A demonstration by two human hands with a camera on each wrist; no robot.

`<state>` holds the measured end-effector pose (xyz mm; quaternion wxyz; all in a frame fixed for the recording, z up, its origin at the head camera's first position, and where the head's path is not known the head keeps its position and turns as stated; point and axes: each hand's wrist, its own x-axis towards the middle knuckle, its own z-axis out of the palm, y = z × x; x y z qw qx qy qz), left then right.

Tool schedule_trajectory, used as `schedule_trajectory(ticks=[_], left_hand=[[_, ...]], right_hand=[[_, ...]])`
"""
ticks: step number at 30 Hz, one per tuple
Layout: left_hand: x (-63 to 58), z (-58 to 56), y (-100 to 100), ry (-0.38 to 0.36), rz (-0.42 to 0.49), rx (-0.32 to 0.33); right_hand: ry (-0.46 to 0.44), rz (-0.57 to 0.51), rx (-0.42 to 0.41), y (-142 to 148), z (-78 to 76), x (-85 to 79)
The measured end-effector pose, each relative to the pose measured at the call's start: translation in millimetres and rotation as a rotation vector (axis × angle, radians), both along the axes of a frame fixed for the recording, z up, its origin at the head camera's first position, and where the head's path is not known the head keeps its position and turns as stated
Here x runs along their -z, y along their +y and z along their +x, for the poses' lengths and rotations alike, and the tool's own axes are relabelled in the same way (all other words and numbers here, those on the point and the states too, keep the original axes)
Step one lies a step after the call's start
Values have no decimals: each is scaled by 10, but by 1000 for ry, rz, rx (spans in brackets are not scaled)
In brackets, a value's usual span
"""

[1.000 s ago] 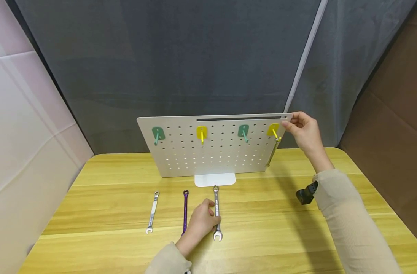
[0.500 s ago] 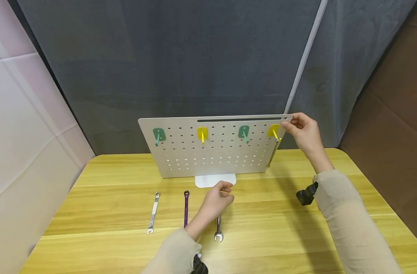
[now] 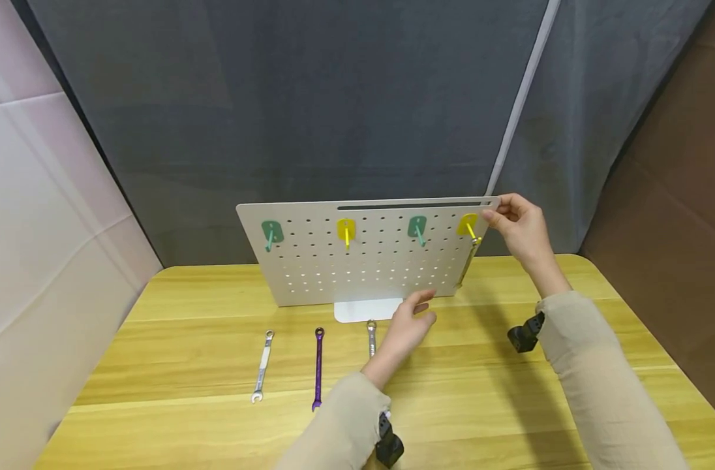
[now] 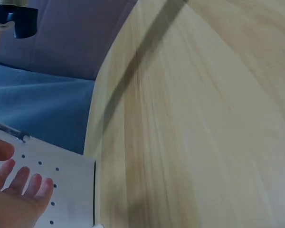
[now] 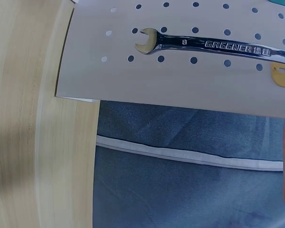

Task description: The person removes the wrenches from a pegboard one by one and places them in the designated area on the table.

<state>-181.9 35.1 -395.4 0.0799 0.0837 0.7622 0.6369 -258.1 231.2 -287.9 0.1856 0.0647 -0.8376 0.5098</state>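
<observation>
A white pegboard (image 3: pixel 369 261) stands on the table, and my right hand (image 3: pixel 518 228) pinches its upper right corner, thumb in front and fingers at the edge. From the rightmost yellow hook (image 3: pixel 468 225) hangs a combination wrench (image 5: pixel 218 46), seen large in the right wrist view. My left hand (image 3: pixel 409 326) holds nothing. Its fingers are loosely bent, in front of the board's white foot (image 3: pixel 357 311). Beneath the left wrist lies a silver wrench (image 3: pixel 372 336), its lower part hidden by the arm. Farther left lie a purple wrench (image 3: pixel 319 365) and a smaller silver wrench (image 3: pixel 263 365).
Two green hooks (image 3: pixel 272 232) and another yellow hook (image 3: pixel 346 230) project from the board with nothing on them. The wooden table (image 3: pixel 175 352) reaches a grey curtain (image 3: pixel 334 98) behind the board. A brown panel (image 3: pixel 680 215) borders the right side.
Lifting off the silver wrench, my left hand has moved up and to the right, towards the board's base. The wrench stays on the table. My right hand keeps its grip on the board.
</observation>
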Motion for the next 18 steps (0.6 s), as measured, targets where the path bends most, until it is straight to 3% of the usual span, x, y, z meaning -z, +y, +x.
schedule_trajectory(ticks=[6,11,18], left_hand=[[-78,-66,145,38,-55,8],[-142,-115,246,84,-32,15],[-209,-112,338,74,-22,27]], right_hand=[[-3,-8,-2,1,4,5],[3,-10,1,2,-3,9],[-7,9,16,-10,8,3]])
